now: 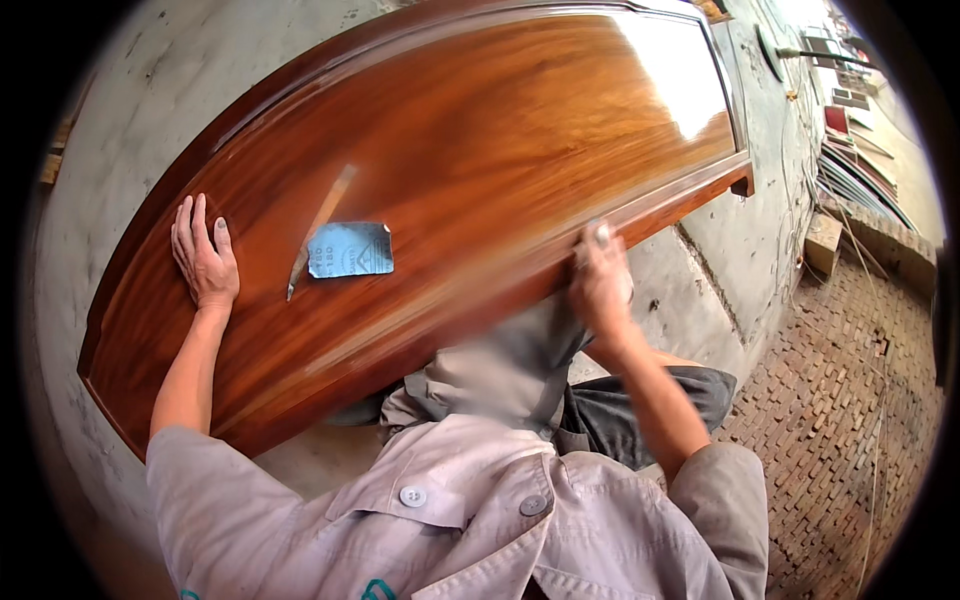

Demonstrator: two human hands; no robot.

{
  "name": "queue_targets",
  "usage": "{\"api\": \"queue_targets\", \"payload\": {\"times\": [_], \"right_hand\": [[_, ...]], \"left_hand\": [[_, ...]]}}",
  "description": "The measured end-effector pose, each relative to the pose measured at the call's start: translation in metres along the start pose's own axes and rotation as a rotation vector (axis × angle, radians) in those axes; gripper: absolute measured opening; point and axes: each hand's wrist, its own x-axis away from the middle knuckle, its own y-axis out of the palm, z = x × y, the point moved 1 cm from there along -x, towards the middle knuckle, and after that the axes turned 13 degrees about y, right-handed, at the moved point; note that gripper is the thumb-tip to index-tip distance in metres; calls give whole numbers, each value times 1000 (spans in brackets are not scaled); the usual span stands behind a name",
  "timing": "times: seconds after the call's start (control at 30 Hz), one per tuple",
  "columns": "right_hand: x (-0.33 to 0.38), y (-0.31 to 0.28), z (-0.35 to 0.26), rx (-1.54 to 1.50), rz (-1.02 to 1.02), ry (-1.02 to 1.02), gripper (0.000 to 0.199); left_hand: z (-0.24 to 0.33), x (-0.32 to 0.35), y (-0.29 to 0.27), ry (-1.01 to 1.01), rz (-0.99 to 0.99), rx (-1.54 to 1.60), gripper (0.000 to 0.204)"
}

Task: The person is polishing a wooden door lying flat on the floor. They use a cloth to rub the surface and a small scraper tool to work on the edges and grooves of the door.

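A glossy reddish-brown wooden panel [470, 130] with a curved far edge and raised rim lies across my lap area. My left hand [206, 258] rests flat on its left part, fingers stretched out and holding nothing. At the near edge, right of the middle, my right hand [603, 285] is closed with curled fingers; it is smeared by motion, and anything inside it is hidden. Between my hands lies a piece of blue-backed sandpaper [350, 250] with printing on it. Beside it is a slim stick-like tool [322, 218] with a tan end and grey pointed tip.
Grey concrete floor [690, 290] surrounds the panel, with a crack at the right. Brick paving [830, 380] lies farther right, beside a loose block [823, 243] and trailing cords. Stacked long strips [860, 180] and a round dark base with a rod [770, 52] stand at the upper right.
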Motion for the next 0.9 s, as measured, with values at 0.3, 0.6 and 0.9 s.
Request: {"api": "queue_targets", "payload": {"times": [0.3, 0.6, 0.9], "right_hand": [[-24, 12, 56, -271, 170, -21, 38], [11, -39, -66, -362, -392, -684, 50], [37, -64, -200, -485, -216, -1158, 46]], "left_hand": [[13, 0, -9, -3, -14, 15, 47], [0, 19, 1, -18, 21, 12, 52], [8, 7, -2, -39, 25, 65, 50]]}}
